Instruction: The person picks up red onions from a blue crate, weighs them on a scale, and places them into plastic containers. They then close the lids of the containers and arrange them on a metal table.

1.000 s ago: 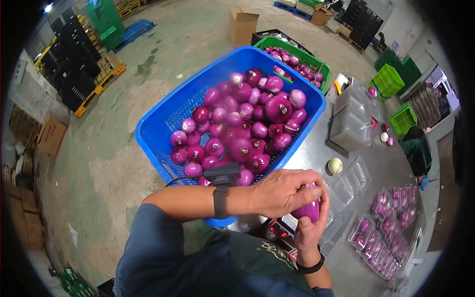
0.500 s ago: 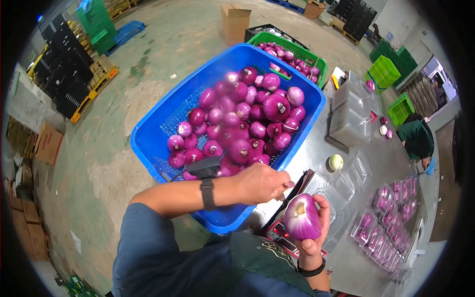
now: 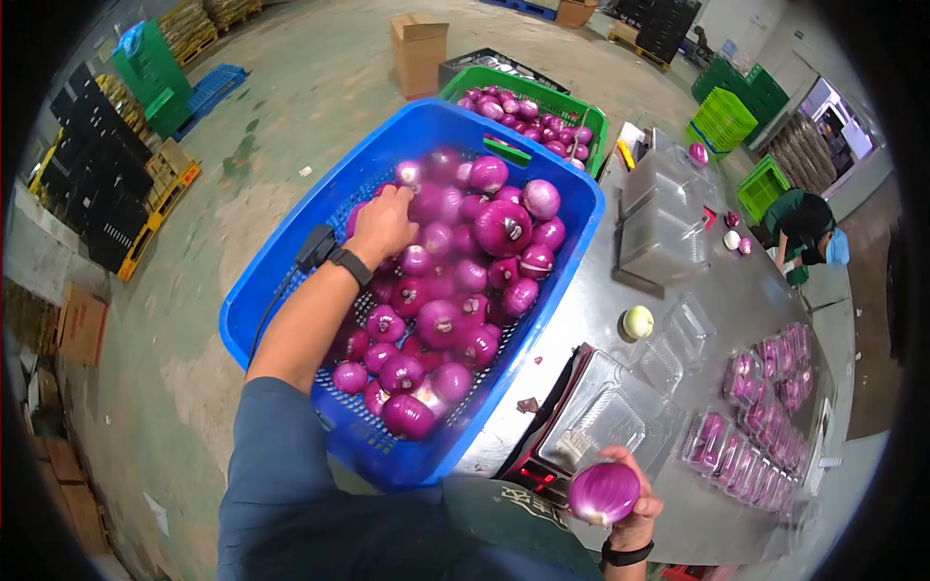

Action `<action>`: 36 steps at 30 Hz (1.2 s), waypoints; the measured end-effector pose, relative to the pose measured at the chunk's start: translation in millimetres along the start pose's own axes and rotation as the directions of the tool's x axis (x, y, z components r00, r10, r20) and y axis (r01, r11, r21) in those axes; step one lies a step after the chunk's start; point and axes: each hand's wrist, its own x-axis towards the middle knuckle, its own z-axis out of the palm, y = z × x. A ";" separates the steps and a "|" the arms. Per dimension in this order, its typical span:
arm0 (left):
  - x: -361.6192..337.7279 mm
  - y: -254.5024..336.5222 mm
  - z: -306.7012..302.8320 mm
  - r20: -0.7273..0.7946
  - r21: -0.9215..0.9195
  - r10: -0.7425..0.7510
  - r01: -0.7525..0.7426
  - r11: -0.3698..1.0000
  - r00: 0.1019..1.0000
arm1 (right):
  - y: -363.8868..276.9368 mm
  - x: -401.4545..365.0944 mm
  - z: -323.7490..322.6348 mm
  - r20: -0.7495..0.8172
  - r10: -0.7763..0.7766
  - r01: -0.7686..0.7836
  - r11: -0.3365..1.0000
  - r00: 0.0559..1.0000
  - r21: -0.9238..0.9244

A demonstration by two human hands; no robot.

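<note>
My left hand (image 3: 386, 228) reaches into a blue basket (image 3: 567, 257) of red onions, back upward and fingers bent down among them. Its fingertips are hidden, so whether it grips an onion is unclear. My right hand (image 3: 635, 508) is wrapped round a large red onion (image 3: 604, 493), beside a scale (image 3: 541, 474) with lit red digits. On the scale lies an open clear plastic container (image 3: 610, 421). A black device (image 3: 315, 248) with a cable is by my left wrist.
Behind the basket stands a green crate (image 3: 598, 145) of onions. The metal table (image 3: 668, 334) holds stacked clear containers (image 3: 664, 242), a peeled pale onion (image 3: 637, 321) and packed onions (image 3: 741, 460). A co-worker (image 3: 804, 228) bends at the far right.
My left hand has moved from beside the held onion into the basket. My right hand has lowered slightly, its onion now turned with the pale end downward. The camera view has shifted.
</note>
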 end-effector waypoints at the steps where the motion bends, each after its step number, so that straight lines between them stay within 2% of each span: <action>1: 8.8 2.4 9.3 -0.010 -0.021 -0.004 0.004 1.000 1.000 | 1.2 -1.4 0.5 0.035 0.055 -0.055 0.998 0.998 0.002; 2: 18.0 5.4 19.3 -0.020 -0.042 -0.005 0.004 0.999 1.000 | 6.8 -4.6 4.9 -0.008 0.065 -0.066 0.995 0.998 -0.075; 5: 39.2 3.9 54.6 0.000 -0.036 -0.052 0.051 0.998 0.999 | 7.6 2.6 31.3 0.100 0.263 -0.247 0.958 0.960 -0.144; 6: 41.5 1.6 61.8 0.007 -0.035 -0.067 0.068 0.997 0.998 | 6.5 11.2 38.8 0.164 0.259 -0.228 0.956 0.952 -0.186; 9: 43.6 -4.1 63.0 0.014 -0.069 -0.073 0.073 0.995 0.997 | 4.4 20.6 37.9 0.168 0.148 -0.087 0.942 0.974 -0.325; 10: 45.6 -12.2 63.1 -0.008 -0.115 -0.039 0.038 0.993 0.999 | 3.3 20.4 44.6 0.148 0.113 -0.071 0.963 0.982 -0.261; 11: 46.7 -19.0 63.9 -0.030 -0.160 -0.010 0.005 0.987 0.999 | 9.4 19.4 42.6 0.128 0.082 -0.045 0.961 0.988 -0.272; 12: 43.7 -14.7 50.9 0.073 -0.329 -0.139 0.156 0.931 0.988 | 18.2 21.4 36.8 0.112 0.056 -0.021 0.958 0.992 -0.287; 13: 42.4 -18.3 47.9 0.195 -0.586 -0.194 0.273 0.762 0.961 | 28.0 24.3 30.1 0.100 0.031 0.001 0.953 0.995 -0.303; 14: 40.0 -24.5 44.4 0.328 -0.766 -0.209 0.389 0.512 0.921 | 37.3 24.8 18.2 0.057 0.049 -0.026 0.932 0.997 -0.360; 15: 35.6 -28.6 40.0 0.455 -0.849 -0.180 0.485 0.209 0.872 | 40.9 26.0 13.9 0.065 0.050 -0.015 0.895 0.997 -0.447; 16: 20.7 -13.4 17.6 0.470 -0.882 -0.087 0.472 -0.001 0.878 | 42.8 28.1 12.2 0.074 0.050 -0.003 0.848 0.996 -0.531; 17: 8.0 3.6 -4.2 0.445 -0.895 -0.016 0.443 -0.051 0.896 | 42.6 29.1 11.9 0.081 0.052 0.009 0.792 0.995 -0.610; 18: -4.4 20.2 -23.9 0.413 -0.903 0.054 0.417 -0.105 0.909 | 36.8 30.1 13.3 0.180 -0.011 0.143 0.650 0.984 -0.746; 19: -14.2 29.8 -37.4 0.376 -0.905 0.124 0.392 -0.162 0.918 | 35.6 26.9 19.9 0.191 -0.015 0.147 0.695 0.982 -0.704; 21: -26.4 38.4 -52.0 0.339 -0.907 0.220 0.380 -0.181 0.915 | 32.6 16.6 37.1 0.205 -0.035 0.156 0.772 0.978 -0.616; 24: -52.5 78.6 -76.4 0.286 -0.900 0.316 0.367 -0.234 0.904 | 28.1 11.7 37.1 0.308 -0.057 0.266 0.667 0.950 -0.696; 25: -62.5 96.7 -87.8 0.318 -0.889 0.366 0.409 -0.205 0.874 | 32.3 6.2 30.9 0.316 -0.077 0.289 0.642 0.946 -0.710; 26: -70.1 111.3 -91.2 0.347 -0.871 0.404 0.451 -0.195 0.846 | 34.7 -0.7 26.0 0.257 -0.045 0.215 0.700 0.965 -0.682; 27: -74.5 125.2 -91.8 0.369 -0.855 0.442 0.485 -0.184 0.817 | 36.0 -6.0 21.0 0.253 -0.103 0.253 0.683 0.962 -0.685; 29: -87.5 149.0 -91.5 0.392 -0.869 0.525 0.492 -0.059 0.755 | 41.8 -19.0 7.8 0.175 -0.127 0.209 0.768 0.976 -0.606; 31: -107.0 183.3 -91.9 0.426 -0.876 0.529 0.481 0.038 0.734 | 37.3 -35.1 0.3 0.003 -0.141 0.136 0.944 0.990 -0.301; 33: -124.3 217.2 -95.3 0.442 -0.893 0.533 0.413 0.182 0.721 | 37.2 -45.2 -18.4 -0.164 -0.274 0.272 0.962 0.948 -0.033; 35: -136.4 246.6 -85.2 0.427 -0.904 0.607 0.335 0.267 0.670 | 24.9 -53.9 -32.5 -0.241 -0.453 0.427 0.891 0.858 -0.154; 36: -142.0 263.8 -80.1 0.409 -0.911 0.643 0.257 0.321 0.647 | 18.1 -57.8 -41.6 -0.257 -0.501 0.412 0.849 0.826 -0.330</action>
